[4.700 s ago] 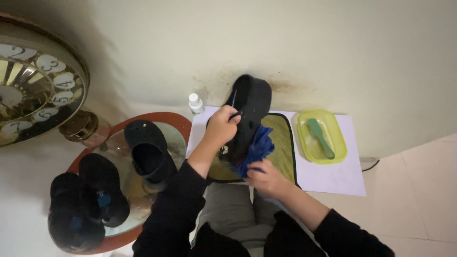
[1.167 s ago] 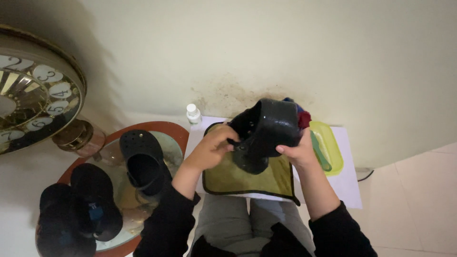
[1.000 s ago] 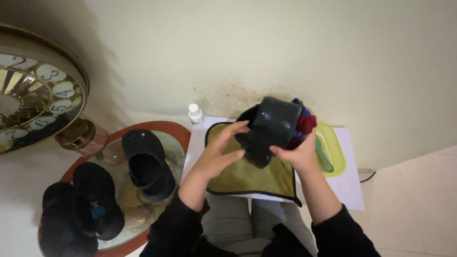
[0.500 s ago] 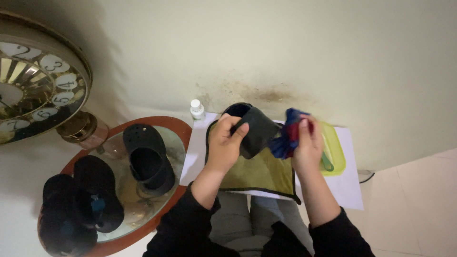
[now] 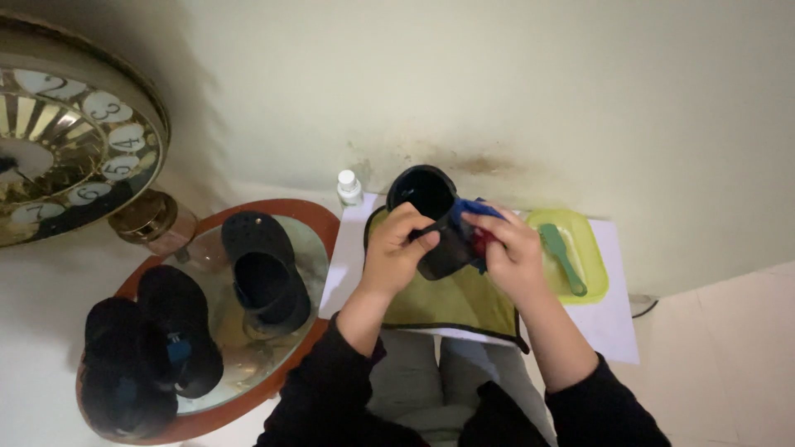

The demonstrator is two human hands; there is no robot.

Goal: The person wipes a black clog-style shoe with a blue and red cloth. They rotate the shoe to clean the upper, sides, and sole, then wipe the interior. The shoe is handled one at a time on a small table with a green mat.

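1. Sitting closest to the camera are the person's grey-trousered knees [image 5: 431,389], drawn up under the work so that the lap serves as a bench.
2. Draped over that lap is an olive cloth [image 5: 451,302] with a dark border, apparently there to catch dirt.
3. Just above it, the left hand [image 5: 393,257] is clenched around a black clog [image 5: 431,217], fingers hooked over its rim; the shoe is held up with its opening facing the camera, which steadies it for the other hand.
4. The right hand [image 5: 513,252] grips a bunched blue rag [image 5: 472,217] and presses it against the clog's right side; a bit of red shows under the fingers, and I cannot tell what it is.
5. Left of the lap, a round mirror tray with a reddish rim [image 5: 286,211] carries three more black clogs [image 5: 261,269], set aside within reach.
6. To the right, on white paper [image 5: 617,319], a yellow-green tray [image 5: 592,265] holds a green brush [image 5: 563,258], parked by the right hand.
7. Farther off, a small white-capped bottle [image 5: 349,187] stands against the stained wall.
8. At far left leans a large ornate clock [image 5: 66,157].
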